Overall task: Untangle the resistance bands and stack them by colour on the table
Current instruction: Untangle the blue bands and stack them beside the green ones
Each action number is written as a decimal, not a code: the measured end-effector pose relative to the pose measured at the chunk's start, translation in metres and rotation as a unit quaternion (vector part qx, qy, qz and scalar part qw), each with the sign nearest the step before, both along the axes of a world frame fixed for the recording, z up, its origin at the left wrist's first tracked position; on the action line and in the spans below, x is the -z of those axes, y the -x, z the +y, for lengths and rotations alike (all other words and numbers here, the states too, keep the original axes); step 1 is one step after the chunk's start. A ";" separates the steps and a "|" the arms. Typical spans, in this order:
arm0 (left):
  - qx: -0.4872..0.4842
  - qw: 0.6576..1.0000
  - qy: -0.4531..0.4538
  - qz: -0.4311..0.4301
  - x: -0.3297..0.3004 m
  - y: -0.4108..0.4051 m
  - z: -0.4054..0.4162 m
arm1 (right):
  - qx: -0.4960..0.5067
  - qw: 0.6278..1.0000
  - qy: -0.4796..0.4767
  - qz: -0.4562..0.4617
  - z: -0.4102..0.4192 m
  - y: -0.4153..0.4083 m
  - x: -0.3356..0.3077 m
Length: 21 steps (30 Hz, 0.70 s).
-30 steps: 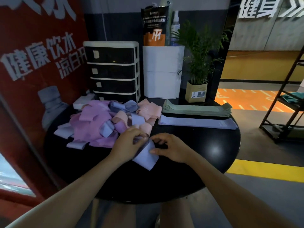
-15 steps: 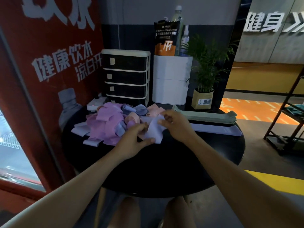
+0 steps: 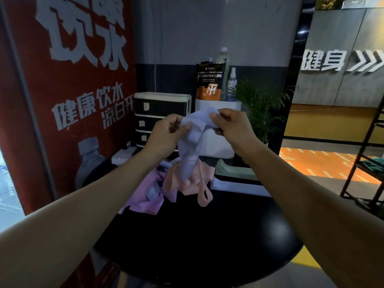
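A pale blue resistance band [image 3: 192, 142] hangs in the air above the round black table [image 3: 207, 246]. My left hand [image 3: 166, 135] pinches its left top edge and my right hand [image 3: 229, 126] pinches its right top edge. A pink band [image 3: 202, 189] is caught in it and dangles below in a loop. Under them lies the tangled heap of purple, blue and pink bands [image 3: 151, 194]. A flat stack of green bands [image 3: 234, 170] and a flat pale blue band [image 3: 239, 187] lie behind my right forearm, partly hidden.
At the back of the table stand a black-and-white drawer unit [image 3: 162, 113], a white bin [image 3: 218, 146] with a pouch and bottles, and a potted plant [image 3: 261, 109]. A red poster wall is at the left, a dark metal rack [image 3: 365, 163] at the right.
Both hands have lifted the pale blue band from the table up to chest height, and a pink band has come up hanging from it. The camera has tilted upward.
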<state>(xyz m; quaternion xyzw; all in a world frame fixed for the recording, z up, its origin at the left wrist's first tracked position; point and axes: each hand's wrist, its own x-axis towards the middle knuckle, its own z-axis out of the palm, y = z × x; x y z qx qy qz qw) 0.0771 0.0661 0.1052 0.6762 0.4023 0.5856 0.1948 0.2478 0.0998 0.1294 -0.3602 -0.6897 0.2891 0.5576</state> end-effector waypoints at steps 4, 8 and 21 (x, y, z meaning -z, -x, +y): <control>0.001 1.000 0.005 0.006 -0.017 -0.003 0.005 | 0.006 0.999 0.001 0.032 0.009 -0.002 -0.017; 0.011 0.999 0.006 -0.050 -0.036 -0.008 0.005 | 0.021 1.000 -0.003 0.020 0.015 -0.003 -0.028; -0.120 0.961 0.009 0.250 -0.020 0.006 0.013 | 0.082 0.986 -0.080 -0.123 0.009 -0.029 -0.013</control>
